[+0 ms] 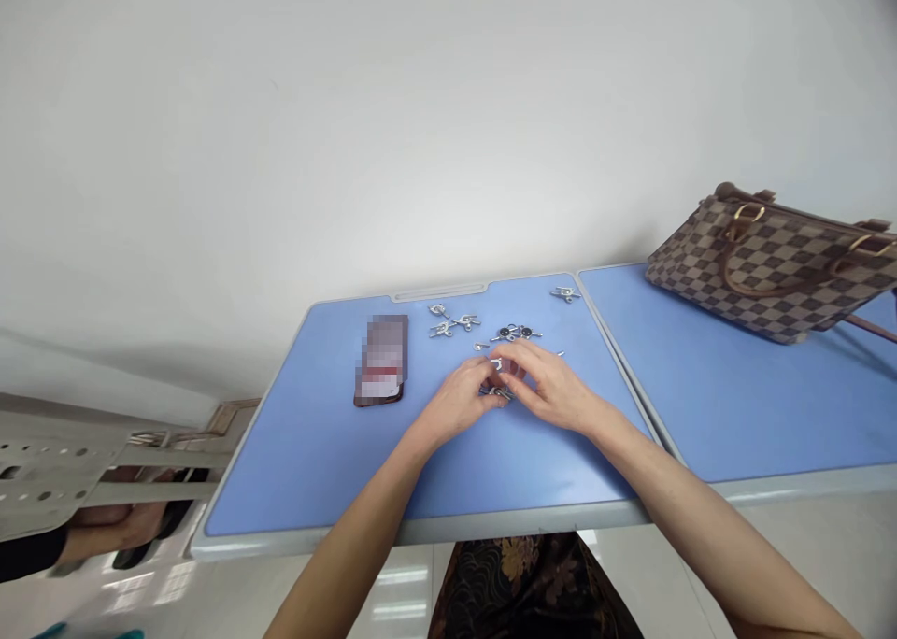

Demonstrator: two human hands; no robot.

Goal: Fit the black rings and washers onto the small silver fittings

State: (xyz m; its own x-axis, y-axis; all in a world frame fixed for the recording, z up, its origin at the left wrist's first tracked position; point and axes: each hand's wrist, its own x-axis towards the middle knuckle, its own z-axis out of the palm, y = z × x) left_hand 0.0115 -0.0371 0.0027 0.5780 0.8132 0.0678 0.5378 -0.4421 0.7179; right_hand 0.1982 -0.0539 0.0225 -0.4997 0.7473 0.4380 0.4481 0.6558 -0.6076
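Observation:
My left hand (459,398) and my right hand (550,382) meet over the blue desk, fingers curled inward. Between their fingertips is a small silver metal piece (496,364) with a ring-like end; its exact kind is too small to tell. Just below, partly covered by the fingers, lie more silver pieces (499,392). Beyond my hands is a group with black round parts (517,333), and a single thin silver piece (480,346) lies nearby. Farther left sits a cluster of silver pieces (443,328).
A phone (382,359) lies left of my hands on the blue desk (301,471). One silver cluster (564,294) rests near the far right corner. On the adjoining desk (771,405) stands a checkered handbag (785,265). Another person's limb (126,530) shows at lower left.

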